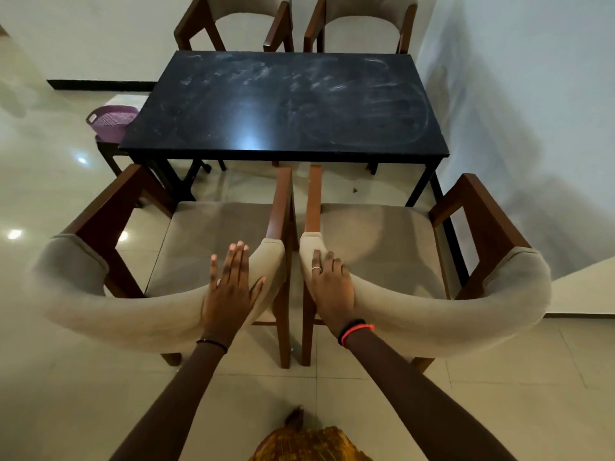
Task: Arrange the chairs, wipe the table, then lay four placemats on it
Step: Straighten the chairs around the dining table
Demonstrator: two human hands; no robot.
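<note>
Hands lie open: left hand [229,287] flat on left chair [133,314], right hand [331,284] on right chair [466,314].

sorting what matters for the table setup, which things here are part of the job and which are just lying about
Part of the job:
- left hand on near left chair
- right hand on near right chair
- two far chairs
- smeared black table

Just lying about:
- purple basket on a low stand beside the table

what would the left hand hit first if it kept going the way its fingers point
Probably the near edge of the black table; the left hand points forward over the left chair's seat. Depth is unclear.
</note>
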